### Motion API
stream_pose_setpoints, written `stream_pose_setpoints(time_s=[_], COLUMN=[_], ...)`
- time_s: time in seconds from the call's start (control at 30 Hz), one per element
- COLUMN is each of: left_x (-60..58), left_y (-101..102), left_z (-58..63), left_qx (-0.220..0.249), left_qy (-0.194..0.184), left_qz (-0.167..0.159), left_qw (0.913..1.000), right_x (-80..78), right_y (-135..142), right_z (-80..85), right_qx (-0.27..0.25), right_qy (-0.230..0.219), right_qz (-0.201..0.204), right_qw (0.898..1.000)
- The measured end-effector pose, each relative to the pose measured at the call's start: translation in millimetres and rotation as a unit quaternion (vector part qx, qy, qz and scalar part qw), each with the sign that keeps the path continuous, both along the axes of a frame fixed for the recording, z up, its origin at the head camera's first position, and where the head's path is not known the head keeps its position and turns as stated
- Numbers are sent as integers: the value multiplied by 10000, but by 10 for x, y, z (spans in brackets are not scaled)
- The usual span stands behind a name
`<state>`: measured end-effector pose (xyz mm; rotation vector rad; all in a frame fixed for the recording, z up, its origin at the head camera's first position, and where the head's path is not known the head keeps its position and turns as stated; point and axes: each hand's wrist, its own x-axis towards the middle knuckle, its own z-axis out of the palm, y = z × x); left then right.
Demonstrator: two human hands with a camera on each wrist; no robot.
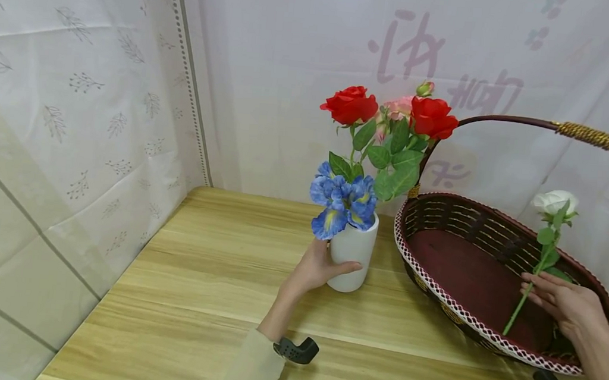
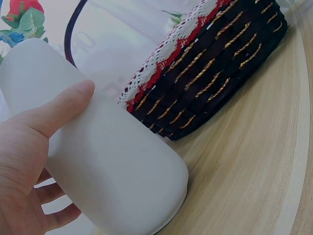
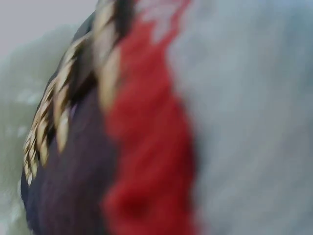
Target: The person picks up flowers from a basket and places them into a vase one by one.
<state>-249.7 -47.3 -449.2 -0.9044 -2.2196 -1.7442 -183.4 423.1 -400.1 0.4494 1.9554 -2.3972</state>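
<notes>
A white vase stands upright on the wooden table. My left hand grips its side, with the thumb across the front and the fingers passing behind, as the left wrist view also shows. Blue iris, red roses and a pink flower rise from the vase. Over the wicker basket, my right hand pinches the green stem of a white rose, its bloom pointing up. Only the basket's side, blurred and close, appears in the right wrist view.
An arched basket handle wrapped in gold cord rises behind the rose. The basket sits just right of the vase. Patterned curtains hang behind and left of the wooden table.
</notes>
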Motion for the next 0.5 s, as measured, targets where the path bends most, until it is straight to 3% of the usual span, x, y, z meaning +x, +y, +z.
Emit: stream_pose_setpoints(time_s=[0.5], left_x=[-3], left_y=[4], left_z=[-10], left_qx=[-5], left_qy=[-37], left_qz=[0], left_qw=[10000], right_x=[12], right_y=[-133], right_z=[189], right_qx=[-309], right_qy=[636], right_qz=[-204], right_qw=[9973])
